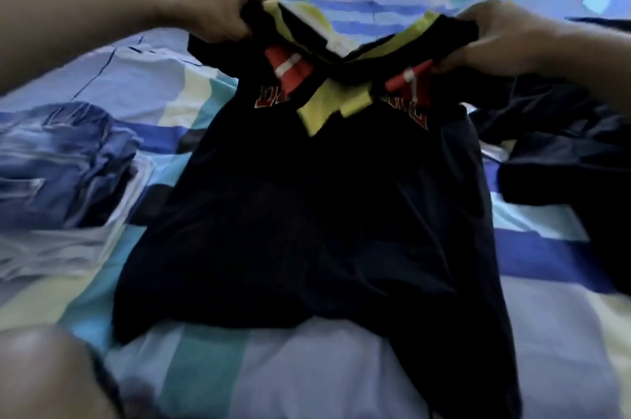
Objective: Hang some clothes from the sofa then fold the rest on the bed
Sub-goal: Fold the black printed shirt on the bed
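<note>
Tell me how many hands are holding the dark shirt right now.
2. The left hand grips the dark shirt at the left end of its top edge; the right hand grips the right end. No other hand shows.

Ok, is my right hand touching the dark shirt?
Touching. The head view shows the right hand gripping the dark shirt at its shoulder edge, fingers curled round the fabric.
</note>
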{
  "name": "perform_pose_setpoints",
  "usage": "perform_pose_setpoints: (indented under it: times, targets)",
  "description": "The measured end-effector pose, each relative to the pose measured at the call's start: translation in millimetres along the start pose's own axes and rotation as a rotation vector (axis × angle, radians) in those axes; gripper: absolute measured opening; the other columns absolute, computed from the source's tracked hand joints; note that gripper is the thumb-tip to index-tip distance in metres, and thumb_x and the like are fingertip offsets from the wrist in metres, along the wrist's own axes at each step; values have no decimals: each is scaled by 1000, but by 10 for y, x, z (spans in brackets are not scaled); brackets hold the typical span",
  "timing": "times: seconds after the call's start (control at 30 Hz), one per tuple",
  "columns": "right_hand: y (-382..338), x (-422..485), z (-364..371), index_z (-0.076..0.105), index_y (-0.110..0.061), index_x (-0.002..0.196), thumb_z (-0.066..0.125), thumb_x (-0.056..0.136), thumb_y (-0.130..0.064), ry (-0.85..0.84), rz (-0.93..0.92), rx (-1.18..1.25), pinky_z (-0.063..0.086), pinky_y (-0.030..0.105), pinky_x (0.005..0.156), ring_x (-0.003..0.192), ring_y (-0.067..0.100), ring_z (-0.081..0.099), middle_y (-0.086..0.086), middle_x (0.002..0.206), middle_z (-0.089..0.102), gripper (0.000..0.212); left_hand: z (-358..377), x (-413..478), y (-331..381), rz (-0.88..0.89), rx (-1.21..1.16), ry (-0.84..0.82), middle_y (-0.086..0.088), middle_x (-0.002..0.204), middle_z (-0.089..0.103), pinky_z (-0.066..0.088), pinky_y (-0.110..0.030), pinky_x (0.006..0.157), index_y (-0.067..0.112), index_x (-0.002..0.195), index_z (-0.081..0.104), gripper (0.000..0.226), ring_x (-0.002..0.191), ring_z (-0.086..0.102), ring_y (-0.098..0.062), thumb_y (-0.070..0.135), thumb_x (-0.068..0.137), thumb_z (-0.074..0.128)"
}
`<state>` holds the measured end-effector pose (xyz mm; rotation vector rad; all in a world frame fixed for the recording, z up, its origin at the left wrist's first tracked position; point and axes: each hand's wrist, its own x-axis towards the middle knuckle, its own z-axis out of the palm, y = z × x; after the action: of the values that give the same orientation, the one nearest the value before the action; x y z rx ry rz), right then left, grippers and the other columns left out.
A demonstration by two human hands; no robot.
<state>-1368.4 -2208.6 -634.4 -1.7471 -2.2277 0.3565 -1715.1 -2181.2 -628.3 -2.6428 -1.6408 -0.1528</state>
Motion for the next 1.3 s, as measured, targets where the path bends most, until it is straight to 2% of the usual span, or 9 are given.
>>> perform_pose_setpoints:
  times: [0.23,0.43,0.57,0.67,0.8,0.87,1.0,1.17,1.3]
  targets:
    - [-191,-815,511,70,-20,81,73,78,-51,-378,-188,-72,44,29,59,57,4,58,-4,67,66,31,500,-913,211,126,-184,-332,1,66,64,43,-14,59,27,77,63,15,62,59,-9,35,74,50]
    - [-324,-946,231,68,-10,78,65,89,-54,-191,-49,178,42,28,52,50,10,55,4,62,63,45,250,-1045,254,-159,-565,-132,13,39,55,34,-7,39,19,57,61,45,40,51,-3,0,97,54]
    - [-302,-1202,-80,65,-23,67,64,89,-51,-52,-193,233,36,20,42,41,2,46,-8,50,55,35,-31,-1286,282,-9,-677,-85,13,48,60,41,-10,49,22,67,63,25,41,49,6,38,85,61]
    - [-207,-1478,111,63,-35,70,73,86,-44,-329,-412,30,46,31,55,52,3,52,-10,60,59,21,307,-1557,230,287,-270,-271,13,64,58,41,-21,60,36,73,61,15,58,53,2,51,78,60]
    - [-85,-1758,436,66,-21,77,71,75,-72,-955,-99,-42,53,37,63,60,9,61,-2,69,67,51,653,-1760,418,272,-120,-683,2,68,58,48,-34,64,21,73,62,46,65,55,-14,66,75,63]
    - [58,-1701,550,67,-21,78,62,69,-83,-720,-9,73,55,41,67,64,13,63,5,72,68,63,663,-1709,389,107,-262,-681,4,67,63,49,-35,64,25,72,68,47,63,57,-11,70,80,59]
    - [400,-1371,754,62,-18,104,72,82,-55,-166,296,155,47,32,75,86,20,62,4,94,66,44,817,-1461,153,-209,-290,-246,7,81,69,46,-29,68,29,81,68,26,76,63,-12,52,90,62]
    - [781,-947,1098,32,-13,149,86,44,-73,-28,572,489,45,44,110,130,25,52,9,147,47,132,1135,-1049,5,-697,-416,-97,-15,141,52,43,-38,98,8,138,49,67,126,52,-33,51,90,66]
    - [721,-644,1107,46,1,137,84,81,-26,63,691,830,59,41,87,103,26,69,10,122,64,73,1255,-721,-146,-1028,-1013,-62,-14,118,68,55,-39,90,7,129,59,94,100,67,-32,69,61,80]
